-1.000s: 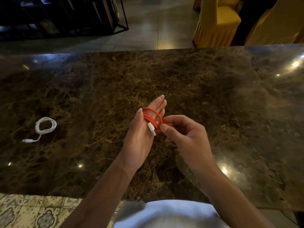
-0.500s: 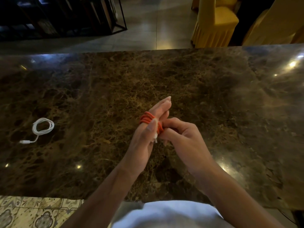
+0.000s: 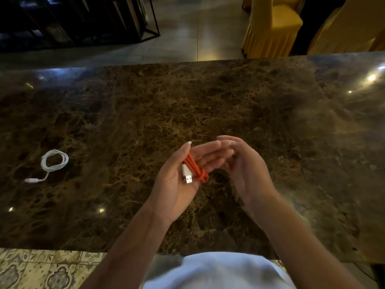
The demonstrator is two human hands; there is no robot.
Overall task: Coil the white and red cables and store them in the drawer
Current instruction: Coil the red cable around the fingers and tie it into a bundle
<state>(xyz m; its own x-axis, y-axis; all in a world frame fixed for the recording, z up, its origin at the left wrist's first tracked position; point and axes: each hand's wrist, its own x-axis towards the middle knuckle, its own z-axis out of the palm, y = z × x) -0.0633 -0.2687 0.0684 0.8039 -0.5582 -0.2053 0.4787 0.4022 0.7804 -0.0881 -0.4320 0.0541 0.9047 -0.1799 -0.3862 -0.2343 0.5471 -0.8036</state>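
1. We see the left hand (image 3: 179, 180) turned palm up over a dark marble table (image 3: 208, 101). A second ago it stood upright with fingers pointing away.
2. The red cable (image 3: 196, 168), then looped around those fingers, now lies bundled across the palm, thumb pressed on it, its white plug (image 3: 187, 176) exposed.
3. The right hand (image 3: 245, 170), which was pinching the cable, has let go; fingers loose, just beside the left fingertips.
4. The white cable (image 3: 53, 161) stays coiled far left on the table.
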